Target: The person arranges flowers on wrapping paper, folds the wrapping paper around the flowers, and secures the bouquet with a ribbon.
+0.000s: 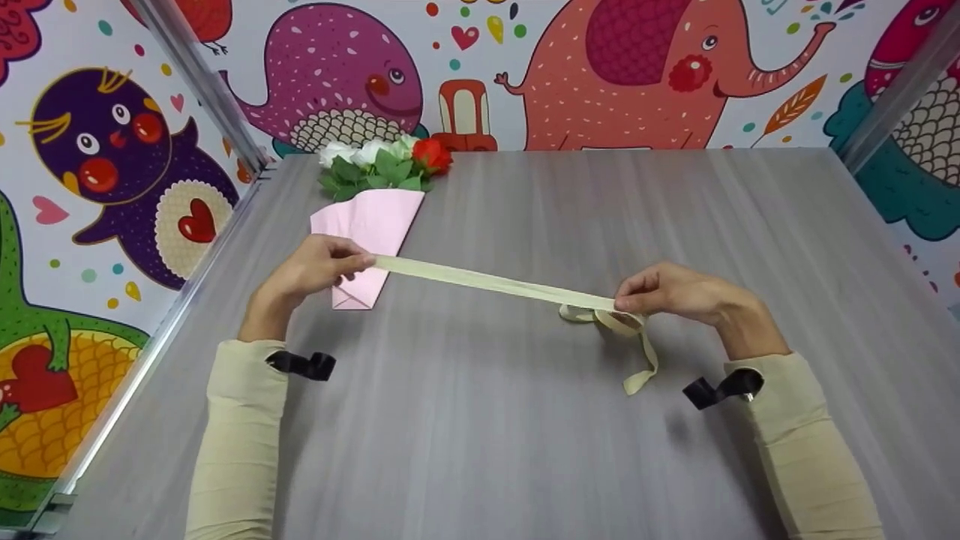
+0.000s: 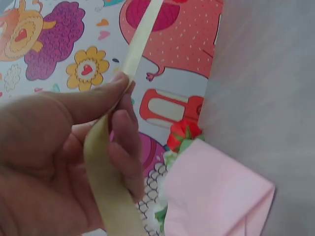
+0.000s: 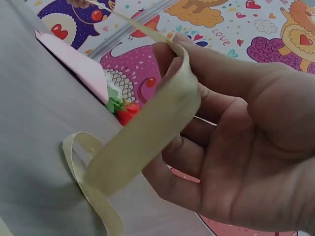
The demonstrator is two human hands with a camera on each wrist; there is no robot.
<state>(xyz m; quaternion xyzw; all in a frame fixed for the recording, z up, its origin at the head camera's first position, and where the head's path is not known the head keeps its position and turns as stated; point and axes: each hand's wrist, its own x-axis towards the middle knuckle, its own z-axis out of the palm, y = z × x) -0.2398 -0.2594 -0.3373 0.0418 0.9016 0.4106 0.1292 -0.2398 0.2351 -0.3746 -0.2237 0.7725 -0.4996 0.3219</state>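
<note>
A pale yellow ribbon (image 1: pixel 487 281) is stretched between the two hands, sloping slightly down to the right. My left hand (image 1: pixel 315 264) pinches one stretch of it between thumb and fingers, and in the left wrist view a tail of ribbon (image 2: pixel 110 182) hangs past the palm. My right hand (image 1: pixel 675 294) pinches the other side. From there the loose ribbon (image 3: pixel 142 137) curls down in loops toward the table. Behind and below the left hand lies a bouquet wrapped in pink paper (image 1: pixel 371 225), with white flowers (image 1: pixel 367 154) and a red flower (image 1: pixel 433 156) at its top.
The grey wood-grain table (image 1: pixel 480 435) spreads beneath both hands. Printed cartoon panels stand along its back and sides, with a metal post (image 1: pixel 202 82) at the back left corner. Each sleeve carries a black strap (image 1: pixel 304 365) near the wrist.
</note>
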